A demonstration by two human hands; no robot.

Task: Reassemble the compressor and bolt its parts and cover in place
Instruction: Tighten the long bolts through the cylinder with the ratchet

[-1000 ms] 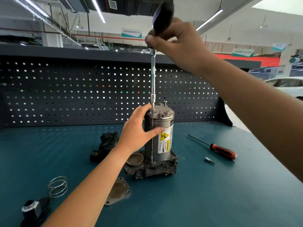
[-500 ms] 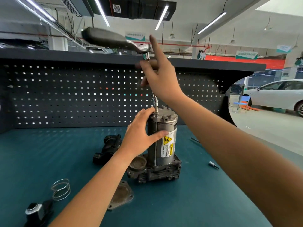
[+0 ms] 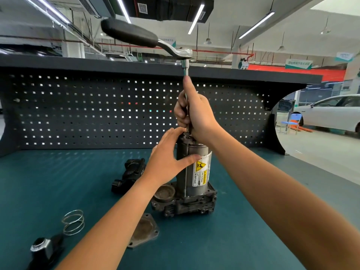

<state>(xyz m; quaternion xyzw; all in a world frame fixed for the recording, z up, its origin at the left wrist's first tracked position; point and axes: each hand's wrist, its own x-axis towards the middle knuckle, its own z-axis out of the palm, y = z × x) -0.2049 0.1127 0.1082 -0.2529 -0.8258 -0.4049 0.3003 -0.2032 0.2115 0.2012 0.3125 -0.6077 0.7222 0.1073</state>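
Head view has the compressor (image 3: 196, 172) standing upright on its cast base in the middle of the frame, on the teal bench (image 3: 243, 240). The left hand (image 3: 167, 162) wraps the grey cylinder, with the thumb laid across the front just beside the yellow warning label (image 3: 200, 171) and the fingers reaching round towards the top cap. The right hand (image 3: 194, 114) is curled round the extension bar (image 3: 186, 73) just above the cap, forefinger stretched up along it. The ratchet (image 3: 136, 35) on top is unheld, its black handle pointing to the upper left.

This looks like a long bolt being run down by spinning the bar in the fingers. To do it well, hold the bar plumb over the bolt and turn lightly until the thread runs freely. Brace the cylinder so it does not rock. Take the handle only for the final pull.

The socket and bolt head are hidden behind the right hand and the left fingertips, so whether they are seated cannot be told. Most of the top cap is covered too. The loose cover plate (image 3: 143, 230) and spring (image 3: 74, 222) lie at lower left, and the left forearm partly hides the plate.
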